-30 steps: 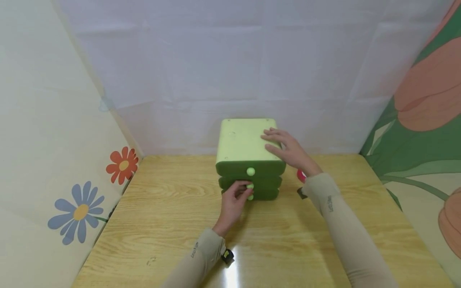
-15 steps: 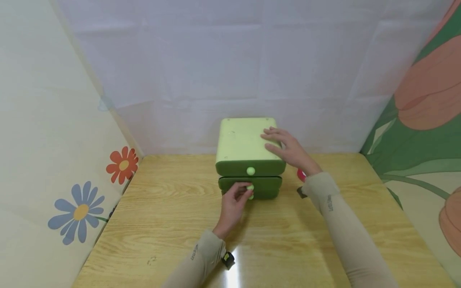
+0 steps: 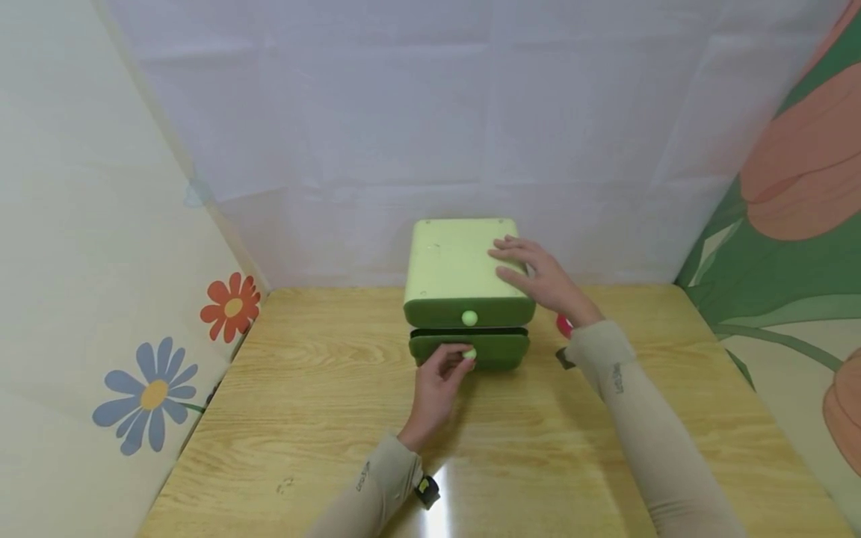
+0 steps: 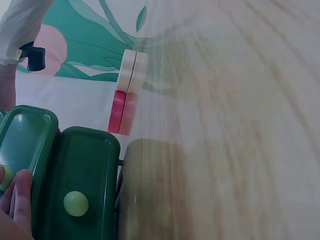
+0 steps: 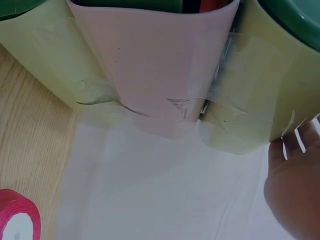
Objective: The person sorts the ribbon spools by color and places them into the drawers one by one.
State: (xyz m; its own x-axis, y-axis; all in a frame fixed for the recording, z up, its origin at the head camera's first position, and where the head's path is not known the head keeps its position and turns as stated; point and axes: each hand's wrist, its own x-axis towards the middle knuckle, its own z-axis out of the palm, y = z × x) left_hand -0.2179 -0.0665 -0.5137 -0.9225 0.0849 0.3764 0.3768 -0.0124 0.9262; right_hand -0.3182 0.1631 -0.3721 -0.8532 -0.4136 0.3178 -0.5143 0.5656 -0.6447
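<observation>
A small green drawer cabinet (image 3: 454,258) stands near the back of the table, its top pale green and its drawer fronts dark green. My left hand (image 3: 433,392) pinches the pale knob (image 3: 470,353) of the middle drawer (image 3: 506,348), which sticks out with a dark gap above it. On the top's right edge rests my right hand (image 3: 541,280), fingers spread. The top drawer (image 3: 430,311) is closed. In the left wrist view the bottom drawer (image 4: 95,165) is closed too, its round knob (image 4: 76,203) free. Seen by the right wrist, the middle section's side (image 5: 155,60) is pink, with something red (image 5: 212,5) inside.
A pink ribbon roll (image 5: 22,215) with a white core stands on the wooden table (image 3: 303,418), right of the cabinet. Behind hangs a white cloth (image 3: 377,149). Flower-printed panels (image 3: 67,246) border the table on both sides.
The middle drawer has slid out toward me, widening the gap beneath the top drawer and covering the bottom knob from above. My left hand moved with its knob; my right hand stayed on the cabinet.
</observation>
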